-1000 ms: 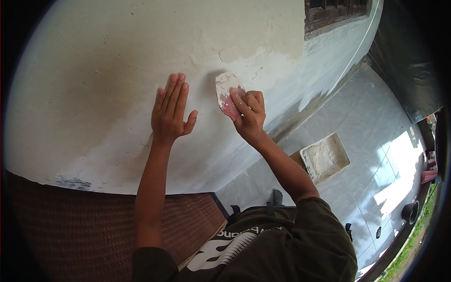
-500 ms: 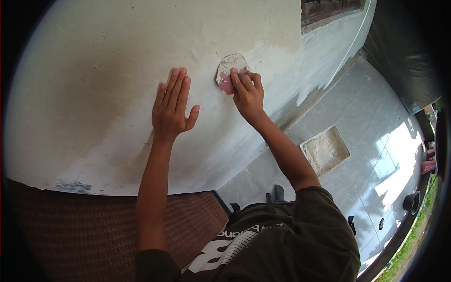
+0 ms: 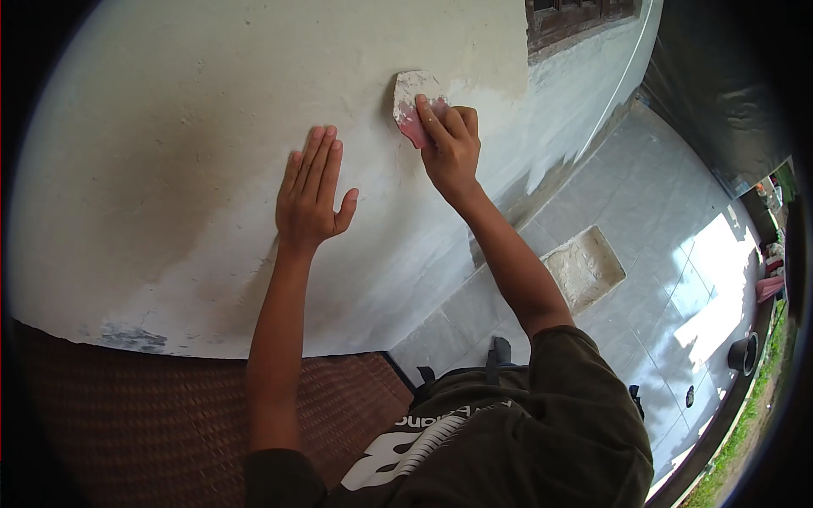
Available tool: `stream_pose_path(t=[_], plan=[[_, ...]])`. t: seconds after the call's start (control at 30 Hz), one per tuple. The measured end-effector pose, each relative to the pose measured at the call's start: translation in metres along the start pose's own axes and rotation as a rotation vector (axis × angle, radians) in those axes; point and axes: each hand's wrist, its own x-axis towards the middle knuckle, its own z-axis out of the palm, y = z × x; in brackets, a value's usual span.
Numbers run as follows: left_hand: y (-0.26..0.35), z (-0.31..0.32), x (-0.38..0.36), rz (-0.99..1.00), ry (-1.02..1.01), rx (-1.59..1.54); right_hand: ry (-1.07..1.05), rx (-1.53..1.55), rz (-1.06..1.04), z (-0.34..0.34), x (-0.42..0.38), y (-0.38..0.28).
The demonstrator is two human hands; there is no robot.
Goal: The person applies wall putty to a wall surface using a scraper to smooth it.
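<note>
My left hand (image 3: 312,196) lies flat on the pale wall (image 3: 356,51), its fingers stretched upward and the thumb out to the side. To its upper right, my right hand (image 3: 450,152) grips a pink putty scraper (image 3: 417,127) with the forefinger laid along its face. Whitish putty coats the upper part of the scraper, whose edge is at the wall surface. How firmly the edge presses cannot be seen. Around it the wall shows smeared white patches and a few small chips.
A shallow tray (image 3: 616,273) smeared with putty sits on the grey tiled floor (image 3: 550,203) to the right. A brown woven mat surface (image 3: 169,415) is at lower left. A wooden window frame (image 3: 576,27) is at the top, and a dark bucket (image 3: 743,354) stands far right.
My right hand has moved the scraper upward along the wall. My left hand stays flat in nearly the same place. The view has shifted slightly.
</note>
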Motion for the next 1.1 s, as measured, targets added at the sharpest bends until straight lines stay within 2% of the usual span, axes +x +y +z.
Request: stream_pose_path(t=[0.07,0.23,0.37,0.47,0.57,0.67,0.73,0.9,1.03,1.1], plan=[[0.000,0.000,0.000,-0.001,0.001,0.001,-0.028,-0.061,-0.055,0.009,-0.006,0.004],[0.001,-0.001,0.002,-0.005,0.000,0.003,-0.056,-0.057,-0.035,0.013,-0.044,-0.009],[0.001,0.000,0.001,-0.007,0.005,-0.006,-0.211,0.078,0.220,-0.009,-0.077,-0.042],[0.000,0.000,0.003,-0.001,0.018,-0.019,-0.298,0.204,0.267,-0.027,-0.078,-0.056],[0.000,-0.002,0.001,-0.004,0.008,-0.054,-0.027,0.185,0.224,-0.022,-0.037,-0.046],[0.000,-0.004,0.003,0.004,0.022,-0.104,0.052,0.091,0.149,-0.004,-0.005,-0.022],[-0.001,-0.009,0.004,0.013,0.028,-0.132,-0.007,-0.025,-0.006,0.005,-0.001,-0.015],[-0.012,-0.035,0.009,0.048,0.005,-0.100,-0.016,-0.057,-0.021,0.015,-0.032,-0.033],[-0.028,-0.044,0.012,0.093,-0.012,-0.077,-0.135,0.027,0.125,0.000,-0.066,-0.069],[-0.032,-0.045,0.010,0.119,-0.019,-0.054,-0.305,0.160,0.256,-0.019,-0.081,-0.089]])
